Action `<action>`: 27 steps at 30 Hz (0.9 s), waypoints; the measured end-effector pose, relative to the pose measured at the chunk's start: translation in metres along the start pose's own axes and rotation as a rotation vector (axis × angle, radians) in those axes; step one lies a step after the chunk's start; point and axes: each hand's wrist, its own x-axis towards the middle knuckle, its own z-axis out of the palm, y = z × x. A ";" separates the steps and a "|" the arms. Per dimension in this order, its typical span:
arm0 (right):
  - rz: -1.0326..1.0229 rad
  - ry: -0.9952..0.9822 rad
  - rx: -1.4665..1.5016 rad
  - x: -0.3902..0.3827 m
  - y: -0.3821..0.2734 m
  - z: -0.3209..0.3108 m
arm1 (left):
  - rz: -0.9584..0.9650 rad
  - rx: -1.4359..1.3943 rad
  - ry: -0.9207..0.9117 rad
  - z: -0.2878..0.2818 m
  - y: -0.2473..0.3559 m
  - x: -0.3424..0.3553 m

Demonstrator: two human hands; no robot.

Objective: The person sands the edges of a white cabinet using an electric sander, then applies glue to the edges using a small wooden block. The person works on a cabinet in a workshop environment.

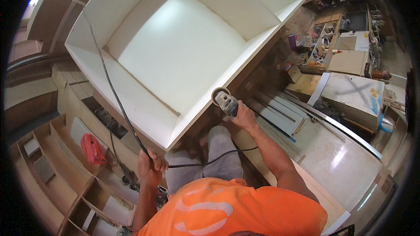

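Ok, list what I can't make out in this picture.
Head view: handle of the angle grinder, mostly covered by the right hand.
Head view: path of the black cable past the right forearm, which hides it.
Head view: whether the red plastic bag holds anything; its folds hide that.

A hand could pass freely through the open front of the white cabinet into its wide middle; a divider walls off the upper right. The black cable slants across the left side to the left grip, then bars the thighs. The grinder obstructs part of the right rim; stacked panels crowd beyond.
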 end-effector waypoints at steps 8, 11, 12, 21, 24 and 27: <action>0.018 0.151 0.028 0.058 0.058 -0.078 | -0.026 -0.028 0.004 0.046 -0.015 0.034; 0.029 0.217 0.046 0.084 0.085 -0.109 | -0.038 -0.030 -0.007 0.064 -0.020 0.050; 0.043 0.226 0.047 0.093 0.093 -0.121 | -0.030 0.023 0.062 0.075 -0.024 0.056; 0.074 0.325 0.092 0.169 0.150 -0.210 | -0.016 0.005 0.057 0.122 -0.036 0.091; 0.107 0.334 0.103 0.192 0.172 -0.242 | -0.041 -0.003 0.063 0.133 -0.039 0.101; 0.125 0.357 0.117 0.208 0.184 -0.273 | -0.037 -0.024 0.076 0.147 -0.043 0.108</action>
